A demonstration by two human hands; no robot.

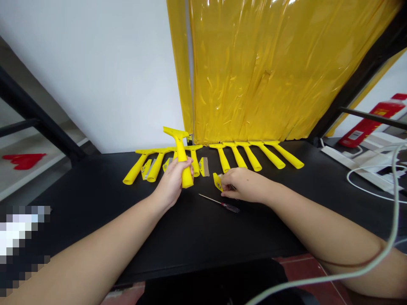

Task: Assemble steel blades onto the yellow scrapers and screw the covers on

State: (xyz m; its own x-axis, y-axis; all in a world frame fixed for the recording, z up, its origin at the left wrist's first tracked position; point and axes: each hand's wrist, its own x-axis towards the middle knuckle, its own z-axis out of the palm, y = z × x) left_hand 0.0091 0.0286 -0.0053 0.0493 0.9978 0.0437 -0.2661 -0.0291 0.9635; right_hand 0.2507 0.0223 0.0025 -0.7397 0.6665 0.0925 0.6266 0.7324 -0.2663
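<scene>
Wrapped around a yellow T-shaped scraper handle (180, 146), my left hand (173, 180) keeps it raised over the black table. My right hand (243, 184) pinches a small yellow blade holder (218, 181) with screws on it, close to the tabletop; part of it is hidden by the fingers. Between and below the hands lies a screwdriver (219, 203) with a clear handle. Another yellow holder with a metal blade (204, 167) rests between the two hands. Behind my left hand are several more yellow handles (135, 169) with blade pieces (146, 169) among them.
Several yellow handles (273, 156) line the back right of the black table (197, 245). Yellow film (254, 84) and a white panel (111, 76) stand behind. At right are a red bottle (369, 120), a power strip (356, 167) and a pale cable (394, 203) crossing my right forearm.
</scene>
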